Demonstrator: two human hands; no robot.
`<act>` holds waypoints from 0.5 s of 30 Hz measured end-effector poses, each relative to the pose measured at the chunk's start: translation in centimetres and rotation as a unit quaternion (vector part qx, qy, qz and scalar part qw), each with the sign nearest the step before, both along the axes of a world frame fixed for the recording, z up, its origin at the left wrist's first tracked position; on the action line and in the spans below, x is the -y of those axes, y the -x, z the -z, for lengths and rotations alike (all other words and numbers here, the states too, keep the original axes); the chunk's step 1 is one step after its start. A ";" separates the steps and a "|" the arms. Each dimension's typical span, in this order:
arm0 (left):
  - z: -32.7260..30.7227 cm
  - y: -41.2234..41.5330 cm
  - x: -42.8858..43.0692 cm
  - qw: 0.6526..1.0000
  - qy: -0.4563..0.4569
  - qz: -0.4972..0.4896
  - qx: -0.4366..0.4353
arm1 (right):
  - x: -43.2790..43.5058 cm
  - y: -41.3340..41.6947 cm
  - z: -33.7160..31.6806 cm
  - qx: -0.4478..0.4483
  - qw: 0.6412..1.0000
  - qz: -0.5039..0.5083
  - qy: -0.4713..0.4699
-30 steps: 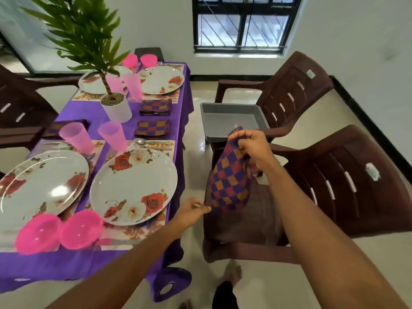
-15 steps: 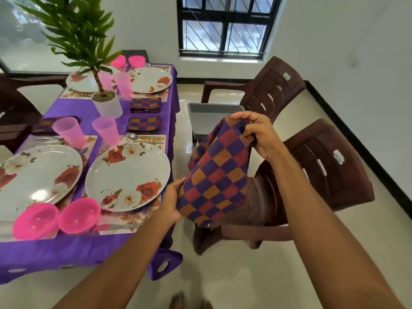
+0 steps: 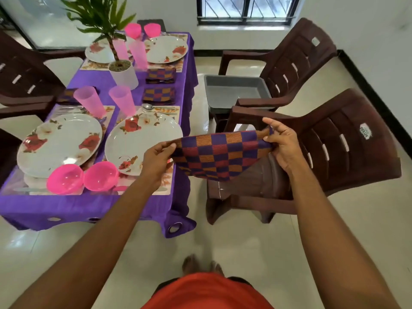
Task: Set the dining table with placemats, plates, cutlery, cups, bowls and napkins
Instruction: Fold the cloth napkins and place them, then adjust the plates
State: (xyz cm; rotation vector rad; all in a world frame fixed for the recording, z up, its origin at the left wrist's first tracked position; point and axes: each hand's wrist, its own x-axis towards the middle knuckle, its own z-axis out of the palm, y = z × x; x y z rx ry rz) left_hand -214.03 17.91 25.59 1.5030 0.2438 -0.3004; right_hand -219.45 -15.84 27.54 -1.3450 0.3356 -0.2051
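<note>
A checked purple, orange and red napkin (image 3: 219, 156) hangs stretched in the air between the table's right edge and the near brown chair. My left hand (image 3: 157, 158) pinches its left corner and my right hand (image 3: 282, 144) pinches its right corner. On the purple tablecloth (image 3: 93, 206) lie floral plates: near right plate (image 3: 138, 143), near left plate (image 3: 59, 143). Two pink bowls (image 3: 83, 178) sit at the table's near edge. Pink cups (image 3: 121, 103) stand behind the plates. Two folded checked napkins (image 3: 159, 94) lie mid-table at the right.
A near brown plastic chair (image 3: 334, 152) stands right of the table, and a second one (image 3: 296, 56) behind it holds a grey tub (image 3: 234, 91). A potted plant (image 3: 122, 73) stands mid-table. More brown chairs (image 3: 24, 79) line the left side. Pale tiled floor lies below.
The napkin went from hanging by my right hand to being spread flat and level between both hands. My left hand took hold of its other corner. The view tilted down.
</note>
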 end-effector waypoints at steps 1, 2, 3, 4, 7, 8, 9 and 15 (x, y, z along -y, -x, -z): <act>-0.3 0.2 -0.1 1.000 -0.013 0.006 0.014 | 0.1 0.5 0.7 -0.007 1.000 0.000 0.004; -0.7 0.5 -0.2 0.999 -0.024 0.013 0.031 | 0.3 1.0 1.2 -0.018 1.000 0.002 0.011; -1.1 0.7 -0.2 0.998 -0.030 0.020 0.047 | 0.4 1.4 1.8 -0.033 0.999 0.002 0.025; -1.5 0.8 -0.2 0.997 -0.039 0.025 0.063 | 0.6 1.7 2.3 -0.052 0.997 0.000 0.050; -3.1 1.5 -0.1 0.992 -0.064 0.036 0.107 | 1.0 3.2 3.4 -0.121 0.985 -0.043 0.118; -3.5 1.7 -0.2 0.989 -0.069 0.048 0.119 | 1.0 3.8 3.7 -0.140 0.979 -0.059 0.138; -3.8 1.9 -0.3 0.987 -0.076 0.063 0.130 | 0.8 4.4 3.8 -0.152 0.974 -0.070 0.156; -5.7 3.3 -2.4 0.971 -0.088 0.106 0.198 | -1.0 7.2 4.1 -0.113 0.980 -0.031 0.159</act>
